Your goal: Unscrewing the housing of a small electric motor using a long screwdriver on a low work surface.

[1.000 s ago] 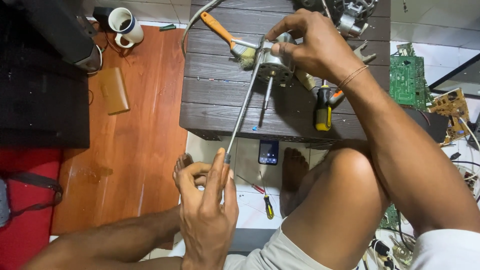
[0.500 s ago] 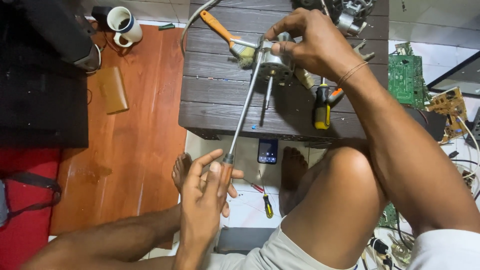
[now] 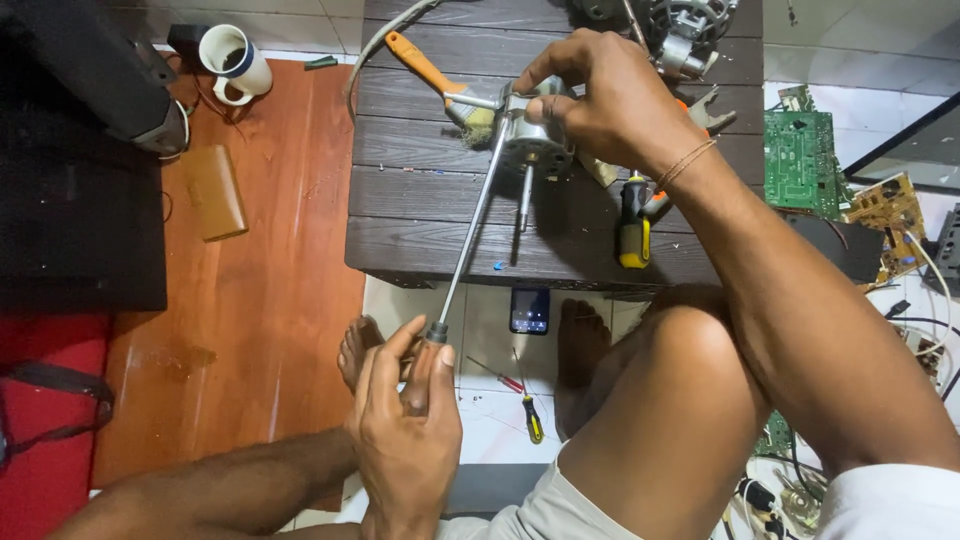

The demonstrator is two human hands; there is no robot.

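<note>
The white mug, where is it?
In the head view the white mug stands at the top left on the reddish wooden floor, just left of the dark slatted table, far from both hands.

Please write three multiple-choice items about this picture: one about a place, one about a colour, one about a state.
1. Where does the phone lie?
A. on the floor below the table edge
B. on the dark table
C. on the red mat

2. What colour is the brush handle?
A. green
B. orange
C. white

3. How does the left hand hold the long screwdriver?
A. it only hovers above it
B. it is closed around the handle
C. it lies flat on the shaft

Answers: 1 A, it lies on the pale tiles between the feet. 2 B, the handle is orange on the dark table. 3 B, the fingers wrap the handle while the right hand holds the small motor.
</note>
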